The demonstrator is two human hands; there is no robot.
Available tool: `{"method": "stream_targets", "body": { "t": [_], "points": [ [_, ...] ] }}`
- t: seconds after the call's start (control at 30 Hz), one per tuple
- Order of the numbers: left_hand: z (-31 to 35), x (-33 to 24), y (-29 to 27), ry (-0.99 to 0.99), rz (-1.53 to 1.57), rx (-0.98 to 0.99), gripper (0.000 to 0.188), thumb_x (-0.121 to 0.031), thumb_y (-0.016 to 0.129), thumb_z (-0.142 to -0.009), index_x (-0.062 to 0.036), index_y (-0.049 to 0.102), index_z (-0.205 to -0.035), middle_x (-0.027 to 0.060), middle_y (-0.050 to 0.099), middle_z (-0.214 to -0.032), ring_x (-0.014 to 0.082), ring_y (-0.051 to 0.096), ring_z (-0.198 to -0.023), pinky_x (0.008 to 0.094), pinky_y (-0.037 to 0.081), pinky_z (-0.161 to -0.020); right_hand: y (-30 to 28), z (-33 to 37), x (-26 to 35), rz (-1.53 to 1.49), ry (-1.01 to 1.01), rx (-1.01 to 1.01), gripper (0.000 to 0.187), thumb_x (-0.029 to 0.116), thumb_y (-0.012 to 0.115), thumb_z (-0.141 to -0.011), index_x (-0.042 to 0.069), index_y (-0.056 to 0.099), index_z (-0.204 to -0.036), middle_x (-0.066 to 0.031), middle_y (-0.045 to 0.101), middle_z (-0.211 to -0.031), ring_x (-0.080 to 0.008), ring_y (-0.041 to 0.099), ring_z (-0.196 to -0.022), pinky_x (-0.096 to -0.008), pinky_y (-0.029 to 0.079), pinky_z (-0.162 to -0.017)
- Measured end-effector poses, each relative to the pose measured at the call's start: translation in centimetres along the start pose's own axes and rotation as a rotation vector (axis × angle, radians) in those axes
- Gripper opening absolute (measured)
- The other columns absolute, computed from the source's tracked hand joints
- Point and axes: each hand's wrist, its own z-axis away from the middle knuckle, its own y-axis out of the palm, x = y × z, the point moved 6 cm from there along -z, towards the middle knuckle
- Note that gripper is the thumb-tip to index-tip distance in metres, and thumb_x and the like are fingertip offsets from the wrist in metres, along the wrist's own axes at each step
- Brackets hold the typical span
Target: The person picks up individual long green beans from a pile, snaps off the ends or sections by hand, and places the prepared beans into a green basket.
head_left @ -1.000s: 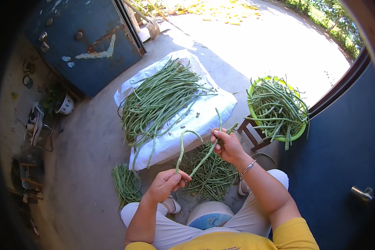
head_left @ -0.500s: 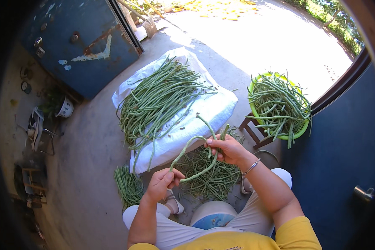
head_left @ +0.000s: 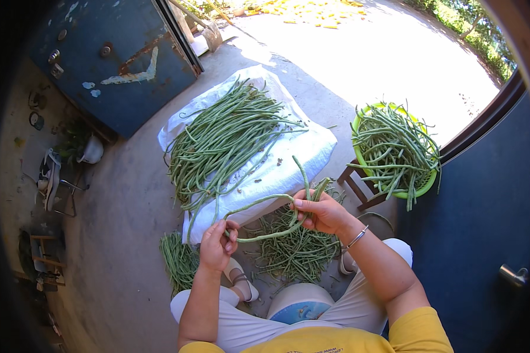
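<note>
A long green bean [head_left: 265, 237] runs in a loop between my two hands, in front of the white sack [head_left: 313, 144]. My left hand [head_left: 215, 246] pinches the loop's left end near the sack's front edge. Closed around the bean's other part is my right hand [head_left: 324, 213], with short bean pieces poking up by its thumb and one bean end rising above the fingers. On the sack lies a thick heap of long beans [head_left: 224, 141]. Below my right hand, a pile of cut bean pieces [head_left: 294, 253] covers the floor between my feet.
A lime-green basket [head_left: 360, 157] full of beans stands on a brown stool [head_left: 365, 194] to the right. Another bean bundle [head_left: 179, 262] lies at the left of my feet. Blue metal doors [head_left: 123, 100] flank the sunlit yard. A rounded pale object [head_left: 300, 303] sits between my knees.
My left hand has moved left and slightly up, drawing the bean loop wider. The bean end above my right hand now stands more upright; the right hand has barely moved.
</note>
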Motion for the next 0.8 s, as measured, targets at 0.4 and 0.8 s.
{"method": "stream_targets", "body": {
  "t": [0.4, 0.8],
  "points": [
    [-1.1, 0.0, -0.5, 0.027, 0.036, -0.052, 0.020, -0.018, 0.042, -0.092, -0.0010, 0.052, -0.092, 0.0059, 0.055, -0.068, 0.0075, 0.039, -0.043, 0.0195, 0.032, -0.039, 0.2, 0.1, 0.2, -0.022, 0.009, 0.012, 0.013, 0.015, 0.062, -0.082, 0.006, 0.056, -0.090, -0.0036, 0.056, -0.069, -0.0086, 0.048, -0.049, -0.0188, 0.035, -0.040],
    [-1.0, -0.8, 0.4, 0.170, 0.021, 0.056, 0.023, -0.009, 0.047, -0.086, 0.0034, 0.058, -0.102, 0.0074, 0.059, -0.074, 0.0086, 0.043, -0.053, 0.0199, 0.035, -0.048, -1.7, -0.1, 0.3, 0.082, -0.069, -0.219, 0.011, 0.011, 0.059, -0.081, 0.004, 0.053, -0.086, -0.0078, 0.059, -0.076, -0.0081, 0.049, -0.048, -0.0203, 0.037, -0.038]
  ]
}}
